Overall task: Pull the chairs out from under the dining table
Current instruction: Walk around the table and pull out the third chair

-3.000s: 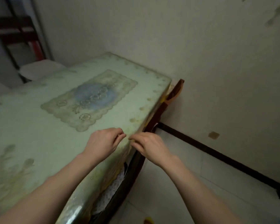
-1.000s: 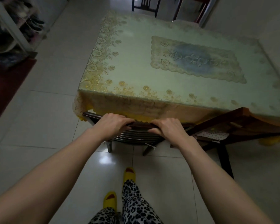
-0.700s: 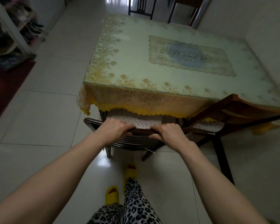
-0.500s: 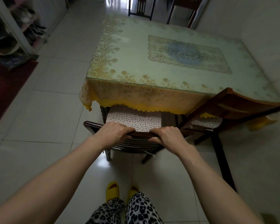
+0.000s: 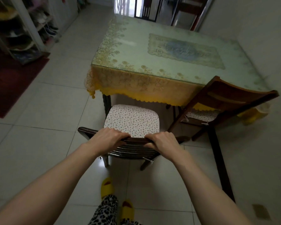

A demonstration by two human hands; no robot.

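Note:
A dark wooden chair [image 5: 131, 120] with a white speckled seat cushion stands in front of me, its whole seat clear of the dining table [image 5: 152, 62], which wears a yellow lace cloth under glass. My left hand [image 5: 108, 138] and my right hand [image 5: 163, 142] both grip the chair's top rail, side by side. A second dark wooden chair [image 5: 225, 101] stands to the right by the wall, tilted at an angle, its seat partly under the table's corner.
A wall with a dark baseboard [image 5: 221, 163] runs along the right. A dark red rug [image 5: 11, 82] and a white shoe rack [image 5: 21, 30] are at the left. Another chair [image 5: 145, 10] stands beyond the table's far end. My yellow slippers [image 5: 107, 186] are on the white tile floor.
With both hands on its rail, the chair has slid back toward me, and its cushion has come fully out from under the tablecloth. I have stepped backward.

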